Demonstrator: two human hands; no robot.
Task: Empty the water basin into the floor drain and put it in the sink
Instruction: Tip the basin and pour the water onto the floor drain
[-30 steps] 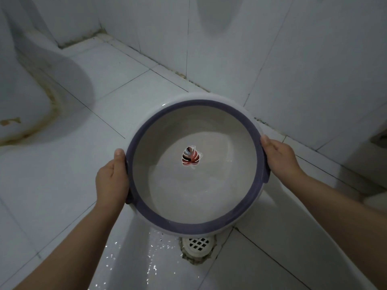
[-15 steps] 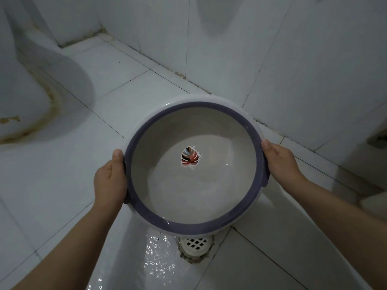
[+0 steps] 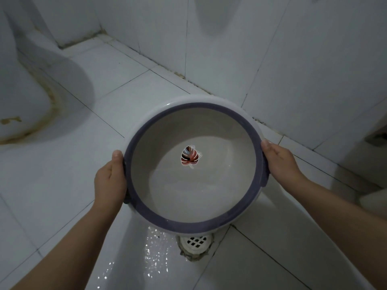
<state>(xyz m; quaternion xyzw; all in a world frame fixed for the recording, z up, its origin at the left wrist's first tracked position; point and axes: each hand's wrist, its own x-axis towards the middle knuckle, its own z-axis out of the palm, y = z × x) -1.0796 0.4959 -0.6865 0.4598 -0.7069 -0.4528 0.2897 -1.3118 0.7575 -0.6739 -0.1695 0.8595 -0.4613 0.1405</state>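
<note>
A round white water basin (image 3: 194,195) with a purple rim band and a red leaf print on its bottom hangs above the tiled floor. It tilts toward me, and a shallow pool of water lies in its lower part. My left hand (image 3: 110,181) grips its left handle and my right hand (image 3: 280,162) grips its right handle. Just below the basin's near edge, the white grated floor drain (image 3: 195,242) shows, half covered by the basin. Wet, glistening tile lies left of the drain. No sink is in view.
A white toilet base (image 3: 23,97) with a brown-stained foot stands at the left. White tiled walls (image 3: 293,59) close off the back and right, meeting in a corner at the far left. A pale object (image 3: 374,199) sits at the right edge.
The basin has stayed almost in place over the drain, shifting slightly. The wet patch of floor left of the drain has spread and glitters more.
</note>
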